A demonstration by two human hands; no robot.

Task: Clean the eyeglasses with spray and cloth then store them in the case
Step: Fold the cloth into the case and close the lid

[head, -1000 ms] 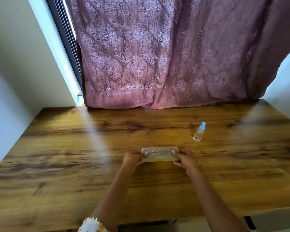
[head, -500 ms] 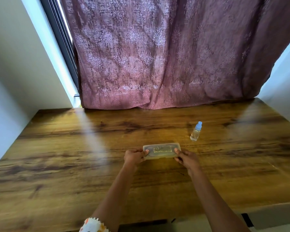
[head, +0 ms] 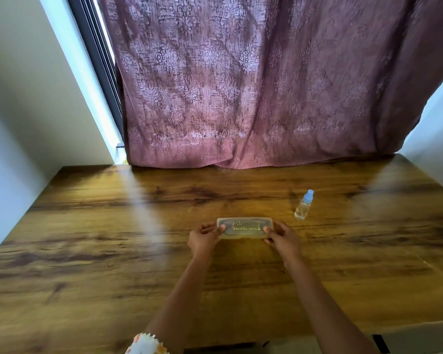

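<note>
Fingers (head: 221, 227) of left hand (head: 202, 238) and right hand (head: 283, 237) clamped on opposite ends of translucent case (head: 244, 227), over wooden bench (head: 113, 251), spray bottle (head: 303, 206) upright near case's right end

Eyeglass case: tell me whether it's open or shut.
Shut: the case shows its lid down, no gap; left hand and right hand grip its ends.

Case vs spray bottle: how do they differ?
The case lies flat and wide; the spray bottle stands upright and slim. Left hand and right hand grip the case's ends; the spray bottle is untouched. The case carries gold print; the spray bottle has a blue cap. Both are translucent.
</note>
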